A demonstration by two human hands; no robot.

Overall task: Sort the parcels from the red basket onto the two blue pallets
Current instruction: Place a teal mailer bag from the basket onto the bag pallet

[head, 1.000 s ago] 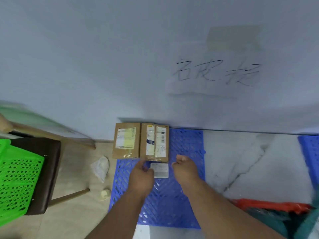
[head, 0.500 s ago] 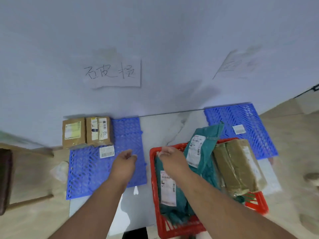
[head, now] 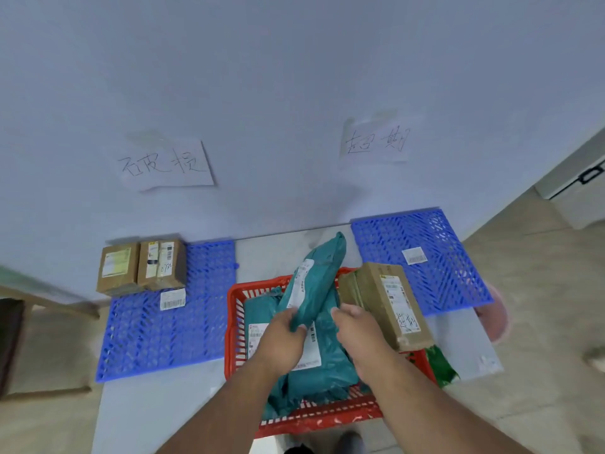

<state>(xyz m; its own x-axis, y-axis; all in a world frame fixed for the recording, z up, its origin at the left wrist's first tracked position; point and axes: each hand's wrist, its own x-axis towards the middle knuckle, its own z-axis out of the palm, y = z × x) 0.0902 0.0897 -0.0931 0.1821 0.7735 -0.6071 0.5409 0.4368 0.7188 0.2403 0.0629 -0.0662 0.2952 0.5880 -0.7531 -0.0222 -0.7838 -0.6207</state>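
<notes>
A red basket [head: 234, 309] in front of me holds several teal mailer bags and a long brown box [head: 388, 301] along its right side. My left hand [head: 283, 335] grips the lower end of a teal bag [head: 319, 280] that slants up out of the basket. My right hand [head: 355, 326] reaches in between that bag and the brown box, fingers curled; what it touches is hidden. The left blue pallet [head: 157, 335] bears two brown boxes [head: 144, 267] at its far edge and a small white label. The right blue pallet [head: 435, 253] bears one white label.
Two handwritten paper signs [head: 163, 163] are taped to the wall, one above each pallet. A dark chair edge [head: 9, 342] stands at far left. A pink round object [head: 494, 316] lies right of the right pallet. White cabinets stand at the far right.
My view swung right from the left pallet to the basket. Both hands left the pallet and went into the basket; my left hand took hold of the teal bag.
</notes>
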